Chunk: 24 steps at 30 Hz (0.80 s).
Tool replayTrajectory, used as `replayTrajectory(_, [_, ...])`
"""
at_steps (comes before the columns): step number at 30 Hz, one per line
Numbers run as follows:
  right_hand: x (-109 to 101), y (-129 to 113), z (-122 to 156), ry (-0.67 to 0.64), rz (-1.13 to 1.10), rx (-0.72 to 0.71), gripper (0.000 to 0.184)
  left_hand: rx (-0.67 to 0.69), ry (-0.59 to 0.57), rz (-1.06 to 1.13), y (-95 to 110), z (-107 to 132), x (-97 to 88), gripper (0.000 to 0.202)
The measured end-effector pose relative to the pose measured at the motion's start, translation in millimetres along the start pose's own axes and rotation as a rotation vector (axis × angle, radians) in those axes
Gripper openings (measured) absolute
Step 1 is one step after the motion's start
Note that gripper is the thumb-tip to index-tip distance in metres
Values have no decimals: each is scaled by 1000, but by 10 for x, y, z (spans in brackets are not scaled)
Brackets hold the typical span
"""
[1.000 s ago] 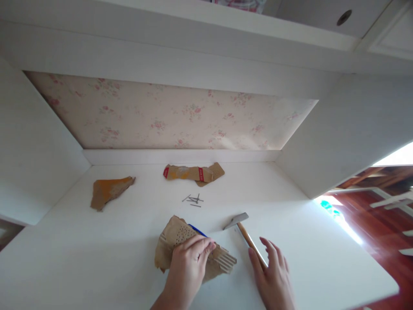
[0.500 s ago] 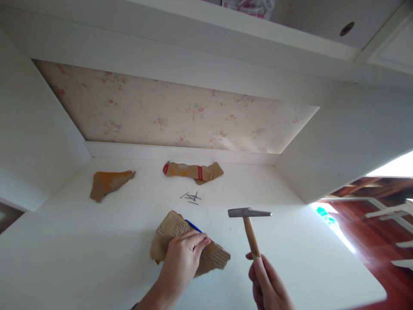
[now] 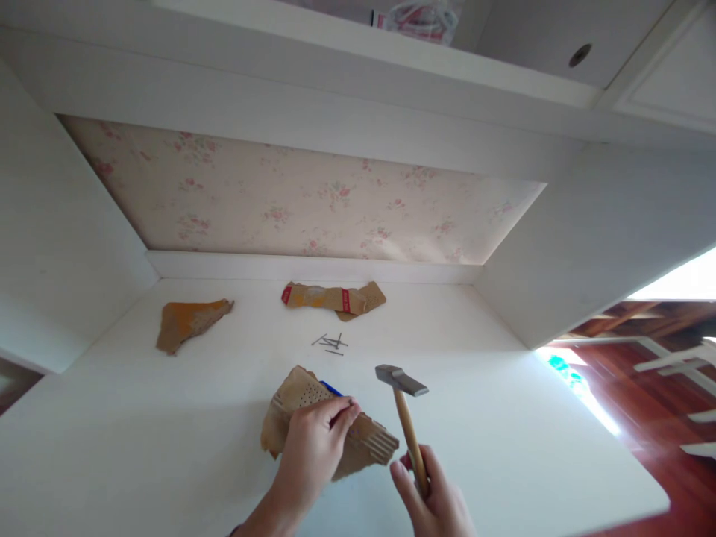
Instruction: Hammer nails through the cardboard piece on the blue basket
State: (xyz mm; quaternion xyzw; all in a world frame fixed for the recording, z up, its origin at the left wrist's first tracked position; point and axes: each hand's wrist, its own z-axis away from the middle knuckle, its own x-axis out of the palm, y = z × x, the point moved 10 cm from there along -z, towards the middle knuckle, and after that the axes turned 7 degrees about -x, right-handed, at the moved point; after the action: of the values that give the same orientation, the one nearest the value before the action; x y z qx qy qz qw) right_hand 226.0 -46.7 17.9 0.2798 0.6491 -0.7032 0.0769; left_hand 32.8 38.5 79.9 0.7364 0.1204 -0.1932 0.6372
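Observation:
My left hand [image 3: 316,436] is closed in a pinch over a torn piece of brown cardboard [image 3: 369,444]. A small dark tip, apparently a nail [image 3: 351,402], shows between thumb and forefinger; the fingers hide most of it. Rows of small holes dot the cardboard left of the fingers, and a blue object [image 3: 331,388] shows at its upper edge. Wrapped round the wooden handle of a hammer [image 3: 411,432], my right hand [image 3: 433,496] holds it to the right of the cardboard, the metal head raised. Several loose nails [image 3: 331,343] lie beyond the cardboard.
Two further cardboard scraps, an orange-stained one [image 3: 190,324] at left and a red-marked one [image 3: 330,297] at the back, lie on the white desktop [image 3: 139,440]. White panels flank it, with a shelf [image 3: 335,45] overhead. Reddish flooring [image 3: 643,418] shows at right.
My right hand has moved left with the hammer, bringing its head nearer my left hand and tilting it. My left hand stays pinched at nearly the same spot on the cardboard.

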Motion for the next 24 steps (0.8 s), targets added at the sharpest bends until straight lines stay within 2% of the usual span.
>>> replayTrajectory(2, [44, -34, -61, 48, -55, 28, 42, -30, 8, 19, -32, -20, -21, 21])
replayTrajectory(4, [119, -78, -112, 69, -218, 62, 42, -50, 17, 48, -61, -33, -46, 20])
replayTrajectory(7, [210, -141, -145, 56, -489, 124, 47, -58, 36, 53, -69, -29, -108, 21])
replayTrajectory(9, [224, -146, -132, 27, -582, 186, 48, -35, 69, 28, -20, -12, -182, 22])
replayTrajectory(12, [203, -100, -90, -14, -634, 279, 50, -2, 97, -3, 80, 15, -257, 22])
replayTrajectory(14, [186, -64, -72, -18, -656, 303, 51, -10, 71, -17, 98, 16, -226, 21])
replayTrajectory(20, [264, 61, -43, -8, -658, 312, 48, -1, 27, -66, -13, -3, -35, 21])
replayTrajectory(24, [332, 116, -24, -30, -655, 332, 50, -2, 53, -94, -73, -4, -26, 20])
